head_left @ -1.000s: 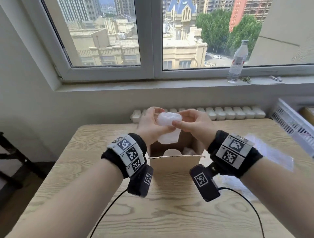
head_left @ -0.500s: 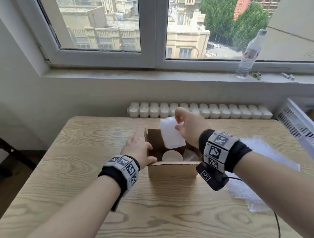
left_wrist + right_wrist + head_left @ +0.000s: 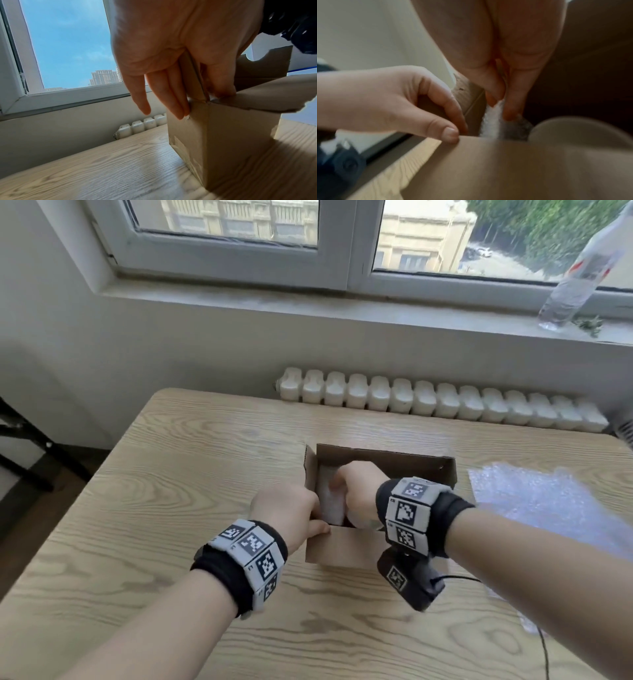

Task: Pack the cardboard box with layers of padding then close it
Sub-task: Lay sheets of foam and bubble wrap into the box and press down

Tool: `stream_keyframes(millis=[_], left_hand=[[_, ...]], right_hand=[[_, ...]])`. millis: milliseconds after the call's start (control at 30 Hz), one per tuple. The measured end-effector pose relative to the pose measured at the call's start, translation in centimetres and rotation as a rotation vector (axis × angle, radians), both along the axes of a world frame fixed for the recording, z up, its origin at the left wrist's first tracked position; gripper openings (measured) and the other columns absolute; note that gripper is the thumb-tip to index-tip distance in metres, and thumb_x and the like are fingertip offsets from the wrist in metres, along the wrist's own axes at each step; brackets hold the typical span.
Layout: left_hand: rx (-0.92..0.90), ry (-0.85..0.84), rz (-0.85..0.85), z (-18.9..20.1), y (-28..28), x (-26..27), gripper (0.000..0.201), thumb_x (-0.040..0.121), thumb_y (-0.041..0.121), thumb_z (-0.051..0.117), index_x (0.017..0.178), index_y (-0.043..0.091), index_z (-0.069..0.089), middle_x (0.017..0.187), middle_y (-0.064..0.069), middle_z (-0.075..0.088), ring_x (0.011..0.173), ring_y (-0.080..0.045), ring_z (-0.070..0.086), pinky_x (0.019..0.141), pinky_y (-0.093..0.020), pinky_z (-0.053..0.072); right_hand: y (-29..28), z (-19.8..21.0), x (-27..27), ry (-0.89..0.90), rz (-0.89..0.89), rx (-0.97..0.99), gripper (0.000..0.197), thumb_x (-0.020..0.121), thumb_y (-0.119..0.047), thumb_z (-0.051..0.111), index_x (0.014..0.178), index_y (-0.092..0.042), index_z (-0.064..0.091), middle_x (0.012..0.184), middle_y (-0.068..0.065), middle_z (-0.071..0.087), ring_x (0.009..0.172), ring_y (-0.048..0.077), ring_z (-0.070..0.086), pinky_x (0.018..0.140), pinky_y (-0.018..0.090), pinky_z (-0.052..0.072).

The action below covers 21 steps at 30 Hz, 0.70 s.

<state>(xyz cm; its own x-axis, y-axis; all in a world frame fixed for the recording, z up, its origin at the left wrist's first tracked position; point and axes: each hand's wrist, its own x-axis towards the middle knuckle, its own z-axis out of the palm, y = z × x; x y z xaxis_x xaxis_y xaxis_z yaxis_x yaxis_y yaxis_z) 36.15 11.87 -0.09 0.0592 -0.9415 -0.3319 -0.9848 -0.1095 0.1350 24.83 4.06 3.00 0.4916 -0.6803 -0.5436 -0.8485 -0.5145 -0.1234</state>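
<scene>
An open brown cardboard box [image 3: 342, 547] stands mid-table. My left hand [image 3: 308, 522] pinches its left flap, thumb inside and fingers flat on the outside wall, as the left wrist view shows: left hand [image 3: 200, 102], box [image 3: 231, 135]. My right hand [image 3: 342, 491] reaches down into the box, holding a strip of white padding [image 3: 330, 506] against the left inner wall. In the right wrist view, its fingertips [image 3: 494, 98] pinch the padding [image 3: 491, 121]. A pale round object [image 3: 573, 129] lies in the box beside it. The box floor is hidden.
A sheet of bubble wrap [image 3: 534, 501] lies on the wooden table [image 3: 171, 474] right of the box. A white radiator [image 3: 445, 405] runs behind the table's far edge. A water bottle [image 3: 579, 268] stands on the sill. A black cable [image 3: 462, 578] trails from my right wrist.
Both hands held the padding above the box a second ago. My left hand then dropped to the box's left flap, and my right hand has lowered the padding into the box.
</scene>
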Motion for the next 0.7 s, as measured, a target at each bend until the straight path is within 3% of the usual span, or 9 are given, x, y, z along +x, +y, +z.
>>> stream_keyframes(millis=[67, 200, 467, 567, 633, 700], left_hand=[[-0.013, -0.033, -0.013, 0.0, 0.4, -0.2, 0.034, 0.083, 0.056, 0.055, 0.1, 0.029, 0.069, 0.1, 0.003, 0.065, 0.099, -0.02, 0.06, 0.073, -0.03, 0.045], [-0.014, -0.042, -0.015, 0.1, 0.8, -0.5, 0.033, 0.084, 0.055, 0.054, 0.098, 0.029, 0.068, 0.1, 0.004, 0.065, 0.1, -0.02, 0.059, 0.072, -0.029, 0.04], [-0.003, -0.085, -0.018, 0.3, 1.6, -1.0, 0.034, 0.087, 0.056, 0.05, 0.099, 0.029, 0.067, 0.101, 0.003, 0.064, 0.098, -0.022, 0.059, 0.074, -0.03, 0.04], [-0.004, -0.079, -0.015, 0.1, 1.7, -1.0, 0.034, 0.087, 0.056, 0.05, 0.1, 0.029, 0.067, 0.103, 0.002, 0.064, 0.098, -0.022, 0.059, 0.073, -0.03, 0.04], [-0.005, -0.081, -0.016, 0.1, 1.7, -0.9, 0.035, 0.087, 0.055, 0.05, 0.102, 0.029, 0.067, 0.103, 0.002, 0.064, 0.098, -0.022, 0.059, 0.074, -0.03, 0.042], [-0.004, -0.084, -0.016, 0.1, 1.7, -1.0, 0.038, 0.087, 0.057, 0.049, 0.102, 0.027, 0.068, 0.1, 0.002, 0.065, 0.096, -0.022, 0.06, 0.074, -0.03, 0.044]], right_hand=[[-0.6, -1.4, 0.1, -0.038, -0.063, 0.067, 0.038, 0.092, -0.008, 0.052, 0.129, -0.006, 0.056, 0.134, 0.012, 0.056, 0.125, 0.026, 0.052, 0.104, 0.03, 0.041], [-1.2, -3.5, -0.2, 0.034, 0.008, 0.122, 0.038, 0.094, -0.011, 0.049, 0.132, -0.01, 0.053, 0.139, 0.01, 0.052, 0.128, 0.026, 0.049, 0.107, 0.031, 0.038], [0.6, -3.5, -0.4, -0.048, -0.003, 0.081, 0.041, 0.091, -0.009, 0.05, 0.132, -0.01, 0.052, 0.134, 0.013, 0.053, 0.123, 0.028, 0.052, 0.098, 0.031, 0.042], [1.0, -2.4, 0.5, 0.047, 0.016, 0.013, 0.04, 0.09, -0.006, 0.053, 0.13, -0.006, 0.052, 0.132, 0.012, 0.054, 0.119, 0.029, 0.055, 0.094, 0.031, 0.045], [1.4, -2.3, 0.9, 0.109, 0.123, -0.002, 0.037, 0.091, -0.004, 0.051, 0.128, -0.005, 0.053, 0.129, 0.012, 0.057, 0.118, 0.029, 0.057, 0.09, 0.032, 0.046], [2.0, -2.6, 1.2, 0.267, 0.198, 0.042, 0.034, 0.093, -0.006, 0.05, 0.126, -0.002, 0.054, 0.13, 0.013, 0.057, 0.12, 0.028, 0.055, 0.092, 0.032, 0.045]])
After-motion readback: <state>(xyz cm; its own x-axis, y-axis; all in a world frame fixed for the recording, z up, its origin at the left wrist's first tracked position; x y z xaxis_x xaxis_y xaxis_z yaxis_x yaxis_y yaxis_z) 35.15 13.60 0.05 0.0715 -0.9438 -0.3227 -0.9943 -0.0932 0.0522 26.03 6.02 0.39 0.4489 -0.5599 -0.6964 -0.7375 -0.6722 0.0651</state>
